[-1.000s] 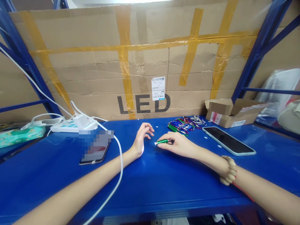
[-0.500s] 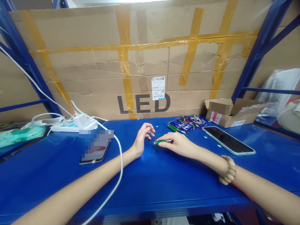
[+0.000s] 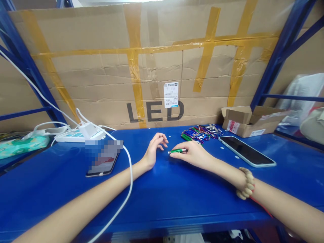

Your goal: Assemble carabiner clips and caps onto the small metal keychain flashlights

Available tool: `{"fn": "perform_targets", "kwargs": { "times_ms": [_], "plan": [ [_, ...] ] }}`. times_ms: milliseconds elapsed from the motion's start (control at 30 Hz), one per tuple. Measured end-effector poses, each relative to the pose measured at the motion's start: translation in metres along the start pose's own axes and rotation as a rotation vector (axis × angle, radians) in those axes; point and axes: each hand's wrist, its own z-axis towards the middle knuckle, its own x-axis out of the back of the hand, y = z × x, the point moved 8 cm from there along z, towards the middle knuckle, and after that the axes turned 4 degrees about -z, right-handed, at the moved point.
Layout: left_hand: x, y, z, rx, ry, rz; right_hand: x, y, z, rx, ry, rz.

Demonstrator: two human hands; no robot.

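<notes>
One green tube (image 3: 178, 151); tip (image 3: 169, 153) dimmed.

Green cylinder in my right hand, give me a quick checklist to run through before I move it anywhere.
1. Grip: ok. The right hand holds the green cylinder between thumb and fingers.
2. Other hand free: ok. The left hand is loosely curled, with nothing visible in it.
3. Cable out of the way: not ok. The white cable crosses in front of the left forearm in this view; contact is unclear.
4. Right-side phone clear of the hand: ok. The pale-edged phone lies apart from it.
5. Contents of the small cardboard box: cannot tell. Its inside is hidden.
</notes>
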Motion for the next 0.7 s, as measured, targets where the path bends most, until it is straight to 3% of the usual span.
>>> {"fn": "perform_targets", "kwargs": {
  "times_ms": [700],
  "plan": [
    [-0.0026, -0.0018, 0.0009, 0.007, -0.039, 0.031, 0.0013, 0.0014, 0.0004, 0.039, 0.014, 0.041]
  ]
}}
